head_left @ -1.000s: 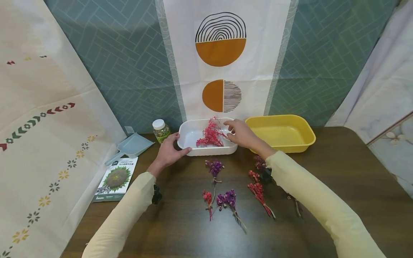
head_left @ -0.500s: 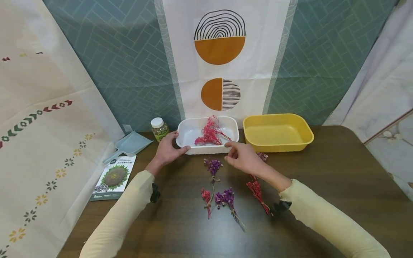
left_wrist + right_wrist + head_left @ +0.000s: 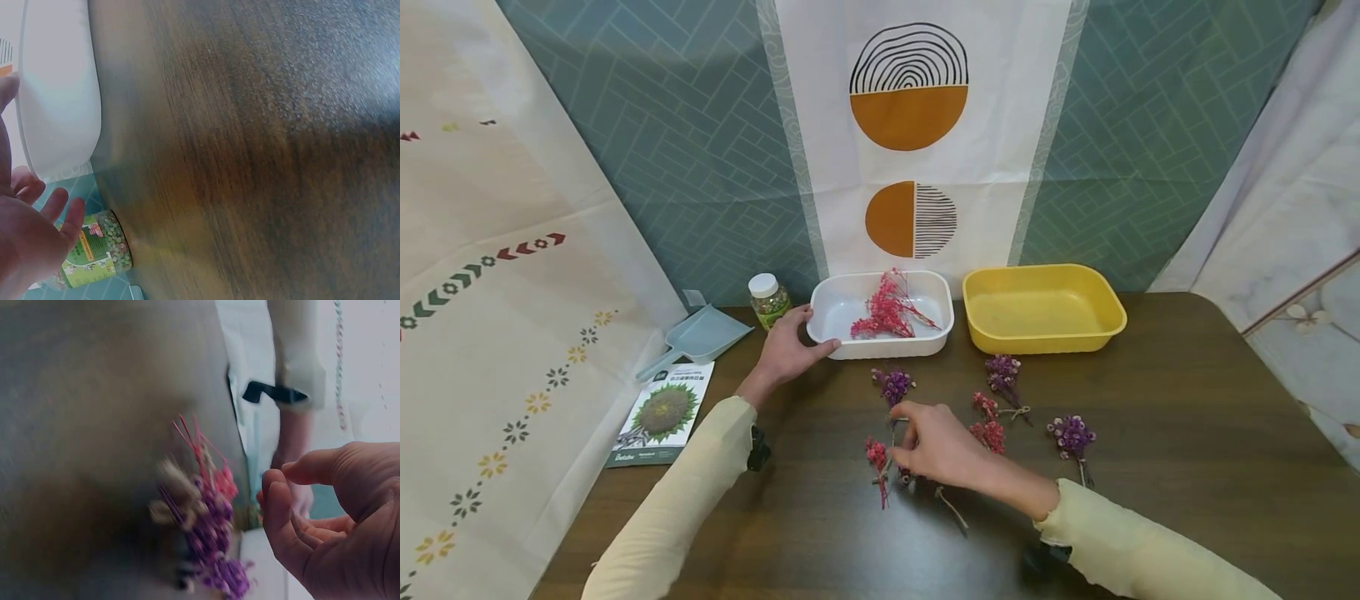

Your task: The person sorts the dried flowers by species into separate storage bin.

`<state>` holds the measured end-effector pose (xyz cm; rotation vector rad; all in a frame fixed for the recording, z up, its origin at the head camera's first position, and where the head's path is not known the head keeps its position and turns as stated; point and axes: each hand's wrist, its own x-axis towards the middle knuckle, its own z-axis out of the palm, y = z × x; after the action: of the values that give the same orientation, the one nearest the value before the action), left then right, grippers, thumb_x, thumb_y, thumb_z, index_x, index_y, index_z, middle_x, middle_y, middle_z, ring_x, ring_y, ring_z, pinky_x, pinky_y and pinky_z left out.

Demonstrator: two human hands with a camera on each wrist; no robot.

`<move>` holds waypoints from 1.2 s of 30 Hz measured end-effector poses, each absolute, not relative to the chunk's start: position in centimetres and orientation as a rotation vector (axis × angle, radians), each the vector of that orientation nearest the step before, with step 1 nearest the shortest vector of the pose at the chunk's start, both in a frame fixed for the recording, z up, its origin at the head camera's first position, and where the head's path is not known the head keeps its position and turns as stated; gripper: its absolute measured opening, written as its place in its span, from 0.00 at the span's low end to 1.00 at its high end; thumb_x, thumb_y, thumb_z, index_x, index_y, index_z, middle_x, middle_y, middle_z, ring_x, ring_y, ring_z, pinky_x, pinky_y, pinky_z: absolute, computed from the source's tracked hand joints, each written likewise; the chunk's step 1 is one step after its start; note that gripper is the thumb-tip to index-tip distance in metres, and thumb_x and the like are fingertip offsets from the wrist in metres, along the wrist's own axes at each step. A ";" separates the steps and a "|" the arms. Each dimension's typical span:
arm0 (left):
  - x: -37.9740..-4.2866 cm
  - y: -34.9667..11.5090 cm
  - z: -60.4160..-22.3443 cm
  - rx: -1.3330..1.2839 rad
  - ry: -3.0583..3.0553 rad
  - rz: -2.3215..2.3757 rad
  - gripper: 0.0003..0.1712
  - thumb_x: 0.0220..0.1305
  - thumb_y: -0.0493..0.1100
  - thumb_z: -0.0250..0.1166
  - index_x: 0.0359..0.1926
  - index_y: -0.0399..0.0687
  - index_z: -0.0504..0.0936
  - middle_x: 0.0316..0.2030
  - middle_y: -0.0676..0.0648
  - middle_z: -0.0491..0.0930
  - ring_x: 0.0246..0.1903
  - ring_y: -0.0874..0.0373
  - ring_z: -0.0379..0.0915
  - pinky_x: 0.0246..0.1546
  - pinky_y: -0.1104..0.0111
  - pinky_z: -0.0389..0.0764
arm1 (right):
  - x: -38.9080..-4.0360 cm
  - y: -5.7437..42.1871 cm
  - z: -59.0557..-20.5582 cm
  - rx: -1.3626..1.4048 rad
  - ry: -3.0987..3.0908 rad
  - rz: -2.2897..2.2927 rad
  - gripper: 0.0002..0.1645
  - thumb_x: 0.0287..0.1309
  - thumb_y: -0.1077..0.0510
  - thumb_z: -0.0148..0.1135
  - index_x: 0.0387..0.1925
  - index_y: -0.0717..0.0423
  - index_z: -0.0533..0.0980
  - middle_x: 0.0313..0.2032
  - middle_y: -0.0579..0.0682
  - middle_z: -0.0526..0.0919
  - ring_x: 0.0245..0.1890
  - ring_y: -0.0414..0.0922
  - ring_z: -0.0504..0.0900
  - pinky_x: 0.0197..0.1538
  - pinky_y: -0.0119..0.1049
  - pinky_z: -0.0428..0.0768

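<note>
My left hand holds the left corner of a white tray, its thumb at the front rim and fingers by the end wall. In that tray lies a pink-red dried flower bunch. Above the table, my right hand hovers with loosely bent fingers, thumb and index tips close together, nothing between them. Close to its fingertips are a small red bunch and a purple bunch. Another bunch beneath the hand is mostly hidden, its stems showing. The right wrist view shows purple flowers, blurred, beside the fingers.
A yellow tray stands right of the white one. Further bunches lie right of centre: purple, red and purple. At left are a lidded jar, a light-blue dustpan and a sunflower seed packet.
My right hand has left the pink-red bunch in the white tray and moved toward me, over the bunches on the table. The left hand has stayed at the tray's corner.
</note>
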<state>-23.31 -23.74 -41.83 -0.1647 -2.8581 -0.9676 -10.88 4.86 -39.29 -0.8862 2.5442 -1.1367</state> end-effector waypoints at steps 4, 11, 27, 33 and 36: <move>-23.3 -23.8 -41.8 -0.168 -2.853 -0.969 0.45 0.56 0.58 0.73 0.66 0.33 0.70 0.70 0.37 0.64 0.69 0.39 0.57 0.66 0.43 0.62 | -10.0 4.0 -39.8 -0.879 2.485 -1.137 0.30 0.57 0.63 0.71 0.57 0.72 0.72 0.20 0.39 0.79 0.15 0.34 0.77 0.23 0.31 0.78; -23.3 -23.8 -41.9 -0.164 -2.861 -0.969 0.45 0.57 0.59 0.72 0.66 0.34 0.70 0.70 0.37 0.64 0.69 0.40 0.57 0.66 0.44 0.62 | -8.9 2.6 -40.4 -0.793 2.439 -1.115 0.32 0.57 0.64 0.70 0.60 0.72 0.70 0.15 0.38 0.78 0.11 0.34 0.77 0.20 0.29 0.78; -23.3 -23.8 -41.8 -0.189 -2.829 -0.973 0.46 0.56 0.57 0.73 0.65 0.30 0.70 0.69 0.35 0.65 0.68 0.39 0.59 0.67 0.46 0.62 | -8.4 1.1 -40.9 -0.742 2.450 -1.028 0.31 0.55 0.64 0.71 0.59 0.69 0.70 0.12 0.40 0.75 0.05 0.36 0.73 0.11 0.31 0.75; -23.3 -23.8 -41.9 -0.190 -2.830 -0.979 0.46 0.56 0.57 0.73 0.65 0.30 0.70 0.69 0.35 0.65 0.68 0.39 0.59 0.67 0.46 0.62 | -8.3 0.8 -41.1 -0.774 2.496 -0.977 0.17 0.54 0.64 0.71 0.43 0.64 0.74 0.14 0.42 0.73 0.05 0.35 0.72 0.12 0.29 0.75; -23.3 -23.8 -41.9 -0.187 -2.838 -0.982 0.46 0.57 0.58 0.73 0.66 0.31 0.70 0.69 0.35 0.65 0.69 0.40 0.59 0.67 0.46 0.62 | -8.3 0.7 -41.3 -0.806 2.533 -0.940 0.13 0.53 0.64 0.71 0.35 0.59 0.73 0.15 0.42 0.73 0.05 0.33 0.72 0.13 0.27 0.74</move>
<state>-23.33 -23.79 -41.89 -0.1874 -2.8381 -0.9821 -8.35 0.68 -41.29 -0.8056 2.5326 -0.9404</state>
